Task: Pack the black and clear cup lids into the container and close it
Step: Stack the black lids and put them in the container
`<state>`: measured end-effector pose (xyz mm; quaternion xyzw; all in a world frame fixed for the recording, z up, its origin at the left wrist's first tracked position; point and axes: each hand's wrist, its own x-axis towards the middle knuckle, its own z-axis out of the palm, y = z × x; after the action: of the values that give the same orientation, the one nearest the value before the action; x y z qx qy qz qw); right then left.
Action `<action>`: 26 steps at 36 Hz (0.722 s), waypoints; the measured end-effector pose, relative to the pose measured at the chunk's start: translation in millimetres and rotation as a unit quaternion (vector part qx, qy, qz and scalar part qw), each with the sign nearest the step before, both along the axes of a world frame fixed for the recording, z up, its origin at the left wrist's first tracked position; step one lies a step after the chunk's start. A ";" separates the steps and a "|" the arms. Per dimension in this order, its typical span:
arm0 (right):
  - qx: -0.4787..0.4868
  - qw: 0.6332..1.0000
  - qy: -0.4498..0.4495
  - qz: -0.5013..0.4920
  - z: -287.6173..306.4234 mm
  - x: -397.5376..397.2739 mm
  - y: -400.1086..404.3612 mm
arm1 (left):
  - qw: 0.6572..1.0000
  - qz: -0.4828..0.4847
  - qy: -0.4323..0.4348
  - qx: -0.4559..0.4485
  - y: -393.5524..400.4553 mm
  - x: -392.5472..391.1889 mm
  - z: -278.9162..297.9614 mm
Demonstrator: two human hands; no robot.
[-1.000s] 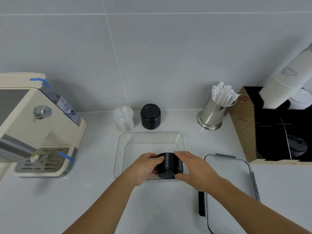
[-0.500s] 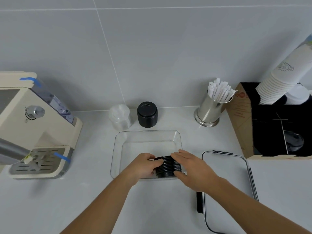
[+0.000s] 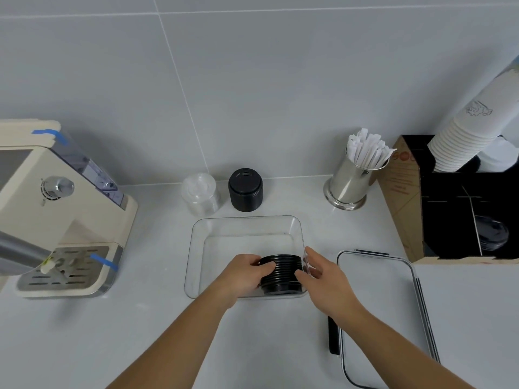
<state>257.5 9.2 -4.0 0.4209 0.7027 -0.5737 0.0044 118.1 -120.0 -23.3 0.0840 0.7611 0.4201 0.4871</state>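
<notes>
A stack of black cup lids [image 3: 280, 273] lies on its side in the near right corner of the clear rectangular container [image 3: 244, 219]. My left hand [image 3: 241, 273] grips the stack's left end, fingers over its top. My right hand [image 3: 325, 279] presses the right end with the thumb, its fingers loosely spread over the container's right wall. A second black lid stack [image 3: 245, 189] and a clear lid stack [image 3: 200, 193] stand upright behind the container, by the wall. The container's clear lid [image 3: 379, 304] with black clips lies flat to the right.
A cream coffee machine [image 3: 56, 209] stands at the left. A steel holder of wrapped straws [image 3: 354, 181] stands at the back right, beside a cardboard organiser box [image 3: 401, 197] with stacked paper cups [image 3: 463, 136]. White counter stretches in front.
Both hands have lowered the black lid stack from above the near rim down into the container's near right corner. The right hand's fingers have loosened and spread.
</notes>
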 end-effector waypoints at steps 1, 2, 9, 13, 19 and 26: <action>-0.010 1.000 -0.001 -0.007 0.3 -0.5 0.5 | 1.000 0.000 -0.002 0.002 0.0 -0.2 0.0; -0.018 1.000 -0.001 -0.012 0.8 -0.9 0.7 | 1.000 0.000 -0.003 0.002 -0.1 -0.7 0.0; -0.044 0.998 0.001 -0.043 -0.4 -0.7 3.2 | 1.000 0.009 -0.016 -0.004 1.5 -0.7 2.5; -0.049 0.998 0.002 -0.050 1.9 0.4 5.3 | 0.999 0.020 -0.033 -0.005 2.9 -1.6 3.0; -0.059 0.997 -0.001 -0.059 2.3 0.3 6.0 | 0.998 0.050 -0.048 -0.009 4.9 -3.3 3.5; -0.054 0.997 -0.014 -0.057 -0.1 -0.9 8.9 | 0.998 0.057 -0.030 -0.022 6.7 -3.3 2.3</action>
<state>256.6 18.1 -4.1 0.4671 0.6454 -0.6044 0.0047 114.8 -113.3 -20.9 0.0174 0.7587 0.4329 0.4865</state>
